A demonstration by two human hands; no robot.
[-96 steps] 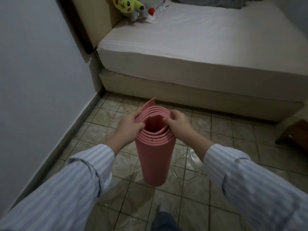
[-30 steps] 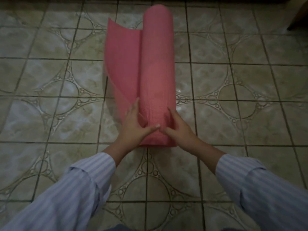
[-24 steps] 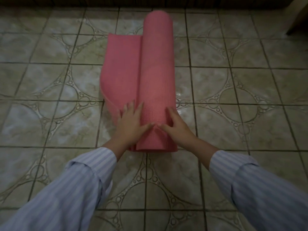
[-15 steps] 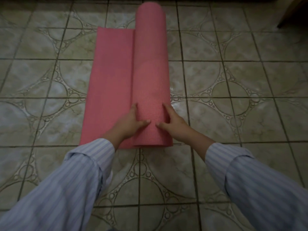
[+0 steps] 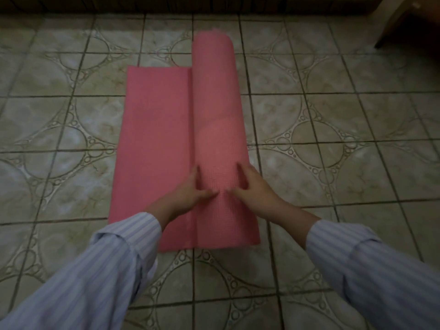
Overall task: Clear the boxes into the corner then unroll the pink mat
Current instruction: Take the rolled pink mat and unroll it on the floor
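Observation:
The pink mat (image 5: pixel 214 110) lies on the tiled floor, its roll running away from me. A flat strip of it is spread out to the left of the roll. My left hand (image 5: pixel 190 189) rests at the seam where the roll meets the flat strip, thumb on top of the roll. My right hand (image 5: pixel 252 186) presses on the roll's near right side, fingers spread over it. Both hands lie flat against the roll near its closest end. No boxes are in view.
Patterned grey-green floor tiles (image 5: pixel 333 151) stretch out on every side of the mat. The dark base of the bed (image 5: pixel 166 5) runs along the top edge. A dark wooden piece of furniture (image 5: pixel 409 25) stands at the top right corner.
The mat went from upright in my hands to lying on the floor. In the last second its loose flap dropped flat to the left and the roll shifted right, widening the strip.

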